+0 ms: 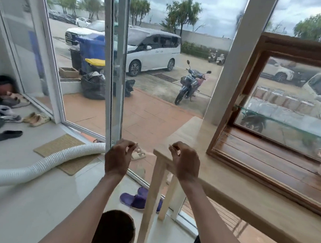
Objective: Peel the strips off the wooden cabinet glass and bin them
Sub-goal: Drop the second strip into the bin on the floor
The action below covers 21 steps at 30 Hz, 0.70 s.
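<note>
The wooden cabinet (236, 101) stands on a light wooden table (247, 188) at the right. Its glass front (294, 106) reflects the cars outside, and no strip on it is clear to me. Left of the cabinet, past the table's corner, I hold both hands up side by side. My left hand (119, 156) and my right hand (186, 161) each have the fingers curled toward the thumb in a pinch. Any thin clear strip in or between them is too faint to make out. A round dark bin (113, 232) sits on the floor below my forearms.
A glass door with a white frame (113, 73) is straight ahead. A white ribbed hose (39, 166) lies over a doormat (64, 151). Purple slippers (136, 198) rest by the table leg (151, 198), and several shoes (1, 114) pile up at the left.
</note>
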### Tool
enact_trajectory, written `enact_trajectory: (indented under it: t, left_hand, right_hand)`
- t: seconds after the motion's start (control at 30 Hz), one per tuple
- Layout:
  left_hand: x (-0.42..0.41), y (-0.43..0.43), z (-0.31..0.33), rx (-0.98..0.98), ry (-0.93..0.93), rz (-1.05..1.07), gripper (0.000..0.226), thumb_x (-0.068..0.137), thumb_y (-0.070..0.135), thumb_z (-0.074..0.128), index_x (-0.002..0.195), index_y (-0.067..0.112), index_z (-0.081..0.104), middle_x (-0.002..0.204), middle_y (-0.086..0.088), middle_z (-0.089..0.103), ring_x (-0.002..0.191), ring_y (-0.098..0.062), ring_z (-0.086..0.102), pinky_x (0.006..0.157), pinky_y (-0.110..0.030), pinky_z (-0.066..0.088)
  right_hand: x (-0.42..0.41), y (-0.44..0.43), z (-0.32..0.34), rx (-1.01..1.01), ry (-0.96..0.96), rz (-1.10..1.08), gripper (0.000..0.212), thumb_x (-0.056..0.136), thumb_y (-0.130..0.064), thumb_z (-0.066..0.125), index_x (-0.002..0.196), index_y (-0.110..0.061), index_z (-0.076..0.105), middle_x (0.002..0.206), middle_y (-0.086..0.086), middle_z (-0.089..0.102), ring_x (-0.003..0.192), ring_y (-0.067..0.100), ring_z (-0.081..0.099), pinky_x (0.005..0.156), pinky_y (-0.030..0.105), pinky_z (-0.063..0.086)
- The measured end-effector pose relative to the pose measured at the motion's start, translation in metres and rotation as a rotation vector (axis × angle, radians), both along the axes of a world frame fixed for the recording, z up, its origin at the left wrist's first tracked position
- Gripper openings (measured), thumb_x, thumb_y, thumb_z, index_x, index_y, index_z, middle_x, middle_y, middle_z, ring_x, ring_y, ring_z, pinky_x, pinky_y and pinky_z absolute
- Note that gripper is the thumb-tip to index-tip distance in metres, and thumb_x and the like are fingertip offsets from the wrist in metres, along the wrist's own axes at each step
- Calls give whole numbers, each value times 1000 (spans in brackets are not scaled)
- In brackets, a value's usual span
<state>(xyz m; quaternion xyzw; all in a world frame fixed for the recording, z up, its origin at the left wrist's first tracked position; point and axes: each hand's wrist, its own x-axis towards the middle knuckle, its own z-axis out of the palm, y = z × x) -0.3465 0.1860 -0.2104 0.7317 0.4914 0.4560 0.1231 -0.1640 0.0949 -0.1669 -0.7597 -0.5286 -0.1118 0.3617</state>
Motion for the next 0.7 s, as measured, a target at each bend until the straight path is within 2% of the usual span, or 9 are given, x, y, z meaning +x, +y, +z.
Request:
enact_trajectory:
  t: [0.1, 0.23, 0.4, 0.6, 0.7]
  left_hand:
    - [-31, 12, -1, -5, 13, 44, 8, 90, 15, 76, 96, 12, 78, 95, -6, 75, 76, -26, 69, 65, -25, 41]
    - [-67, 26, -17, -23, 19, 91, 7, 91, 16, 75, 96, 11, 76, 96, -4, 74, 72, -24, 67, 64, -24, 40]
    - [-104, 34, -49, -82, 47, 160, 8, 91, 17, 74, 97, 11, 76, 96, -8, 73, 85, -30, 68, 66, -28, 42]
    - [-125, 30, -113, -248, 119, 199, 10, 94, 23, 72, 97, 14, 76, 94, -4, 72, 79, -30, 68, 65, -30, 43]
    - [-127, 26, -140, -324, 143, 195, 10, 94, 23, 71, 94, 14, 75, 93, -4, 71, 78, -29, 67, 64, -31, 43]
  right_hand:
    - [-31, 25, -8, -9, 24, 68, 11, 92, -31, 69, 92, -20, 73, 88, -1, 76, 78, 22, 71, 64, 29, 52]
    - [-67, 51, -22, -3, 7, 154, 13, 93, -33, 67, 94, -22, 72, 88, -3, 76, 74, 19, 71, 64, 30, 55]
    - [-99, 77, -61, -54, 32, 207, 14, 95, -35, 64, 101, -25, 72, 90, -4, 77, 78, 21, 72, 64, 35, 58]
    - [-112, 77, -131, -357, 152, 177, 14, 89, -30, 66, 86, -18, 70, 87, 2, 74, 82, 26, 68, 67, 33, 55]
    - [-112, 72, -158, -492, 231, 159, 11, 85, -28, 66, 80, -19, 70, 81, -2, 70, 78, 20, 64, 62, 28, 43]
